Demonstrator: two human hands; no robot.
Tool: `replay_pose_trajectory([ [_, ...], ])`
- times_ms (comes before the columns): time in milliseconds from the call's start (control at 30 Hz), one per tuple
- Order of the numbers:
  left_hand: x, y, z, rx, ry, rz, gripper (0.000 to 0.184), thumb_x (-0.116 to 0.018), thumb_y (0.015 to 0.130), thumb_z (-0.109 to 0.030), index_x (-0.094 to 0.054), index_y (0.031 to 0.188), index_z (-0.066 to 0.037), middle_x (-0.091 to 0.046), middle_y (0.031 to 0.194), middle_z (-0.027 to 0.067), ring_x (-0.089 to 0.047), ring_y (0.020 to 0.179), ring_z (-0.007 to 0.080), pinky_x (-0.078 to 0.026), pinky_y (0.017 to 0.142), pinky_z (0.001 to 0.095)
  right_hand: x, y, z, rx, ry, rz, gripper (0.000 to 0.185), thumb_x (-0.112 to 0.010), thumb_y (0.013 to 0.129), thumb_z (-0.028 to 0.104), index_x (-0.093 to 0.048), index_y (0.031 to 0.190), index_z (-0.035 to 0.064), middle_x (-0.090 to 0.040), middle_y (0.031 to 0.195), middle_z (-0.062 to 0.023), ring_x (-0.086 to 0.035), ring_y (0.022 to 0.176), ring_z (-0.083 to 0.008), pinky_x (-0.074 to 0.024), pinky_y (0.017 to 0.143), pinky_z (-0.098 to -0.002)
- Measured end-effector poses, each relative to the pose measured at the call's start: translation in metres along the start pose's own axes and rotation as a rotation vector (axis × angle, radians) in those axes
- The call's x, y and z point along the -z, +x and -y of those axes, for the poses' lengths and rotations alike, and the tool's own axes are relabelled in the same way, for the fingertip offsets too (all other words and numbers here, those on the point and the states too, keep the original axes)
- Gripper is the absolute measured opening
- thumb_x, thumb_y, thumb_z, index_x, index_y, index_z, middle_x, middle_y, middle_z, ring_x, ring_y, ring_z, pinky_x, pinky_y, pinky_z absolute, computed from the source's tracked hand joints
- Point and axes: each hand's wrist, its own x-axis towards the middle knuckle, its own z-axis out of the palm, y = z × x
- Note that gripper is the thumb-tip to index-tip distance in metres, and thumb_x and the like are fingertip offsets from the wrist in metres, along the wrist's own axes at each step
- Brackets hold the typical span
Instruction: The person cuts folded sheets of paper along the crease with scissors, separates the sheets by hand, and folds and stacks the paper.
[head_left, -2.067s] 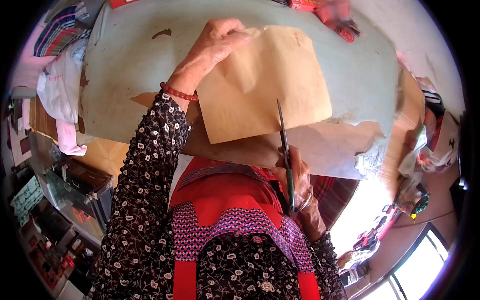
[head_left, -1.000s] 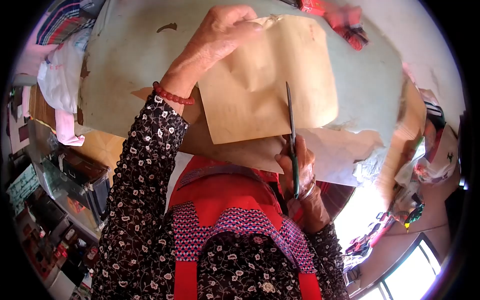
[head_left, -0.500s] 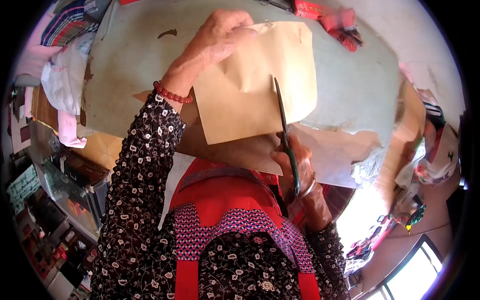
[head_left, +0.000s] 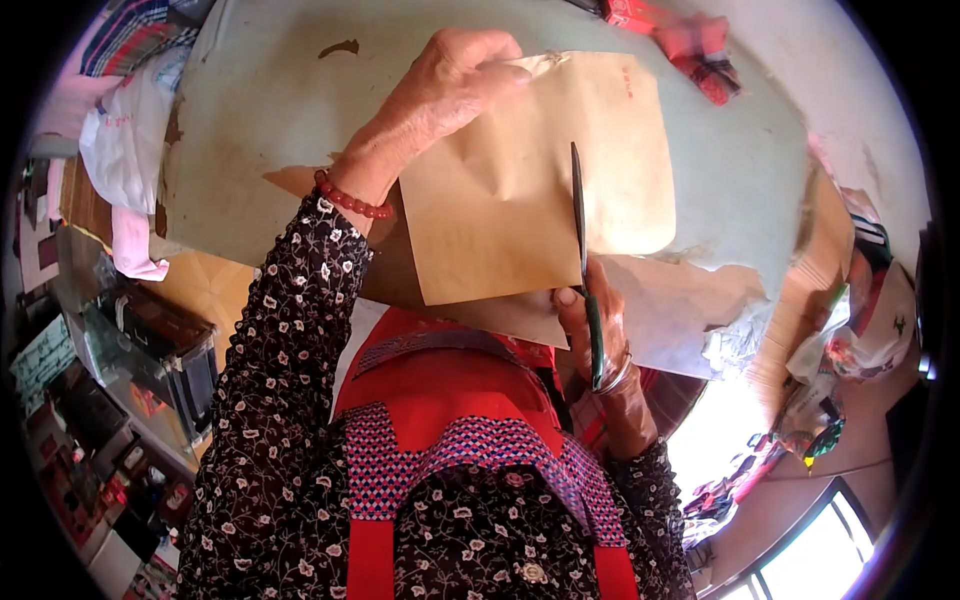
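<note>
My left hand (head_left: 455,88) pinches the top left edge of a tan paper sheet (head_left: 500,220), which has small red print near its upper right corner. The paper is held up over the table and looks slightly creased. Below its lower edge, my right hand (head_left: 598,320) is closed around the dark green handles of a pair of scissors (head_left: 578,205). The long dark blade points up across the right part of the paper, with the paper's lower edge beside it. Some fingers of my right hand are hidden behind the handles.
The pale green table (head_left: 260,120) has a worn, brownish front edge. A red cloth item (head_left: 700,60) lies at its far right. White plastic bags (head_left: 125,150) hang at the left, and more bags (head_left: 815,400) are at the right. A glass-topped cabinet (head_left: 150,350) stands lower left.
The paper and scissors have shifted slightly back and forth sideways. Compared with the earliest frame, the blade stands more upright and reaches higher over the paper. Both hands keep their holds.
</note>
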Motion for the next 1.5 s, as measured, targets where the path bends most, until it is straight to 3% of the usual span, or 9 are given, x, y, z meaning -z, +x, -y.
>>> replay_pose_trajectory([
  [333, -0.004, 0.012, 0.0, 0.022, -0.002, -0.02, 0.013, -0.063, 0.084, -0.011, -0.058, 0.083, 0.001, -0.046, 0.066, -0.0063, -0.04, 0.063, 0.0037, -0.035, 0.055, 0.0216, -0.011, 0.008, -0.012, 0.079, -0.033, -0.139, 0.039, -0.066, 0.082, 0.026, -0.054, 0.106, -0.0031, -0.058, 0.071, -0.0183, -0.06, 0.062, -0.0313, -0.0474, 0.058, -0.0367],
  [533, -0.001, 0.001, -0.007, -0.038, 0.067, 0.114, 0.011, -0.062, 0.084, -0.008, -0.058, 0.082, 0.001, -0.046, 0.065, -0.0061, -0.041, 0.063, 0.0044, -0.036, 0.055, 0.0218, 0.019, 0.001, 0.004, -0.027, 0.125, 0.173, 0.065, -0.049, 0.089, 0.054, -0.048, 0.117, -0.0051, -0.059, 0.083, -0.0199, -0.059, 0.075, -0.0275, -0.0465, 0.068, -0.0386],
  [600, -0.01, -0.007, -0.011, -0.033, 0.002, 0.081, 0.015, -0.062, 0.083, -0.01, -0.055, 0.079, 0.003, -0.043, 0.059, 0.0034, -0.041, 0.057, 0.0102, -0.038, 0.053, 0.028, 0.025, -0.001, 0.014, -0.057, 0.196, 0.238, 0.071, -0.049, 0.088, 0.056, -0.045, 0.122, -0.005, -0.058, 0.087, -0.0181, -0.056, 0.076, -0.024, -0.0457, 0.07, -0.0362],
  [667, -0.013, -0.014, -0.012, -0.01, -0.046, 0.028, 0.013, -0.062, 0.085, -0.009, -0.057, 0.081, 0.001, -0.045, 0.067, -0.0056, -0.039, 0.063, 0.0037, -0.034, 0.054, 0.0217, 0.021, 0.001, 0.028, -0.041, 0.182, 0.193, 0.074, -0.05, 0.086, 0.058, -0.043, 0.125, -0.0049, -0.057, 0.089, -0.0168, -0.053, 0.078, -0.0216, -0.0446, 0.072, -0.0349],
  [800, -0.013, -0.022, -0.002, 0.053, -0.069, -0.01, 0.014, -0.062, 0.086, -0.01, -0.055, 0.08, 0.0, -0.043, 0.069, -0.0071, -0.037, 0.063, 0.0026, -0.033, 0.054, 0.0206, 0.001, 0.011, 0.019, 0.016, 0.165, 0.015, 0.081, -0.046, 0.083, 0.064, -0.043, 0.125, -0.0057, -0.056, 0.09, -0.0113, -0.049, 0.078, -0.0174, -0.0419, 0.069, -0.0307],
  [933, -0.011, -0.019, -0.002, 0.081, -0.076, 0.016, 0.014, -0.062, 0.086, -0.01, -0.055, 0.08, 0.0, -0.043, 0.069, -0.0076, -0.036, 0.063, 0.0021, -0.032, 0.053, 0.0198, 0.0, 0.012, 0.017, -0.032, 0.118, 0.031, 0.072, -0.047, 0.085, 0.06, -0.048, 0.117, -0.0047, -0.055, 0.084, -0.013, -0.05, 0.075, -0.0186, -0.0427, 0.068, -0.0332],
  [1033, -0.009, -0.016, -0.004, 0.045, -0.035, -0.004, 0.014, -0.062, 0.086, -0.011, -0.055, 0.081, 0.0, -0.042, 0.068, -0.008, -0.035, 0.062, 0.0017, -0.031, 0.053, 0.0198, -0.005, 0.017, 0.002, 0.043, -0.007, -0.004, 0.05, -0.06, 0.086, 0.038, -0.05, 0.113, -0.0037, -0.047, 0.062, -0.0154, -0.049, 0.055, -0.0255, -0.0429, 0.054, -0.0341],
  [1267, -0.006, -0.011, -0.011, 0.011, 0.015, 0.029, 0.015, -0.063, 0.087, -0.013, -0.061, 0.081, 0.0, -0.04, 0.062, -0.0075, -0.034, 0.057, 0.0023, -0.028, 0.049, 0.0217, -0.01, 0.018, 0.002, 0.117, -0.042, -0.093, 0.055, -0.059, 0.087, 0.043, -0.049, 0.114, -0.0039, -0.049, 0.064, -0.0162, -0.052, 0.056, -0.0279, -0.0444, 0.055, -0.0354],
  [1500, -0.018, -0.025, -0.023, 0.092, -0.103, 0.067, 0.016, -0.062, 0.087, -0.013, -0.061, 0.082, 0.003, -0.038, 0.059, -0.0054, -0.033, 0.055, 0.0035, -0.029, 0.047, 0.0233, -0.007, 0.021, 0.012, 0.172, 0.144, 0.005, 0.062, -0.055, 0.088, 0.048, -0.044, 0.119, -0.0045, -0.057, 0.08, -0.0232, -0.061, 0.074, -0.0369, -0.0475, 0.066, -0.0388],
])
